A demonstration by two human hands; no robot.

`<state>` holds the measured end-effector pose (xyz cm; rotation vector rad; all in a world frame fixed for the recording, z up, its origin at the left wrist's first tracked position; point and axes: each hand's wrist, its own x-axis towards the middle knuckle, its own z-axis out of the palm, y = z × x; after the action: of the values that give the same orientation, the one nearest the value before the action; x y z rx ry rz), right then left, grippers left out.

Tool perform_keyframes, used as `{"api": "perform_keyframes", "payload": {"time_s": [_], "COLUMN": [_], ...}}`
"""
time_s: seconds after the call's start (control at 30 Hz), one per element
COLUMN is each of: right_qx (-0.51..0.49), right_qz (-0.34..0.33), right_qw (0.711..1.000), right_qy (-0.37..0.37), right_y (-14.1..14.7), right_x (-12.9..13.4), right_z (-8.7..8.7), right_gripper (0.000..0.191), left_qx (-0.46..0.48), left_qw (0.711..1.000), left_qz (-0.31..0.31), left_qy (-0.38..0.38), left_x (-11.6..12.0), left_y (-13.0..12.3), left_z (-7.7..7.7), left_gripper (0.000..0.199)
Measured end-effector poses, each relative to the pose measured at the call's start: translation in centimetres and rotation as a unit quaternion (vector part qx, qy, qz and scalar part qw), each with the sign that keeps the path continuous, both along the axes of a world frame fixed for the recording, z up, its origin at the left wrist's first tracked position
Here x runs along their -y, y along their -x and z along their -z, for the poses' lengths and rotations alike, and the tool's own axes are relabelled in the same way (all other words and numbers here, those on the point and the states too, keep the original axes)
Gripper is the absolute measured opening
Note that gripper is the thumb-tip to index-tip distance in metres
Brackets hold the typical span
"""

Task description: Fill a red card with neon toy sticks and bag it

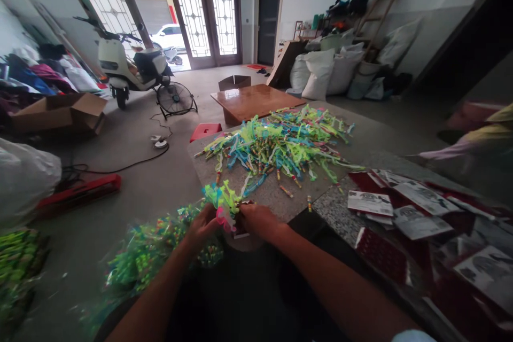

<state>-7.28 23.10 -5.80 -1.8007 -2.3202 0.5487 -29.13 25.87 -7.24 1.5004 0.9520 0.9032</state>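
Note:
A bunch of neon green, blue and pink plastic pieces (224, 200) sticks up between my two hands, close to the table's near edge. My left hand (203, 226) is closed around its left side, the fingertips partly hidden. From the other side, my right hand (260, 222) grips a dark red piece with a white edge (240, 235), seemingly cardboard, just under the bunch. Beyond my hands, a large pile of similar neon pieces with striped stick ends (264, 141) covers the grey tabletop (256, 208). Two loose striped sticks (309, 203) lie nearer to me.
Red packages with white printed cards (412, 208) are heaped at the right. Low on the left sits a clear bag of green pieces (148, 256). Behind the table are a brown wooden table (256, 100), a red stool (205, 131), a floor fan (176, 99) and a scooter (128, 64).

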Motion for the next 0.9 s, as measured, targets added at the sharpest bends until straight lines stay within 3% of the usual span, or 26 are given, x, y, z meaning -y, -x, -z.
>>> {"api": "perform_keyframes", "payload": {"time_s": [0.07,0.23,0.43,0.73,0.9], "right_qx": [-0.029,0.073,0.164,0.166,0.100], "right_qz": [0.009,0.189,0.159,0.118,0.164], "right_qw": [0.999,0.978,0.973,0.979,0.981], "right_qy": [-0.010,-0.053,-0.023,-0.021,-0.012], "right_y": [-2.2,-8.1,-9.9,-10.3,-11.0], "right_x": [-1.2,-6.1,-9.5,-8.5,-6.4], "right_z": [-0.1,-0.9,-1.0,-1.5,-2.0], "right_gripper": [0.024,0.035,0.045,0.038,0.022], "left_qx": [-0.008,0.027,0.043,0.011,0.048], "left_qw": [1.000,1.000,0.999,1.000,0.998], "left_qz": [-0.004,0.013,0.033,0.009,0.029], "left_qy": [-0.001,-0.003,0.001,-0.002,-0.005], "left_x": [0.0,0.1,0.1,0.0,0.1], "left_y": [0.1,0.1,0.0,0.2,-0.1], "left_z": [0.1,0.2,0.1,-0.1,-0.4], "left_gripper": [0.052,0.053,0.060,0.052,0.058]}}
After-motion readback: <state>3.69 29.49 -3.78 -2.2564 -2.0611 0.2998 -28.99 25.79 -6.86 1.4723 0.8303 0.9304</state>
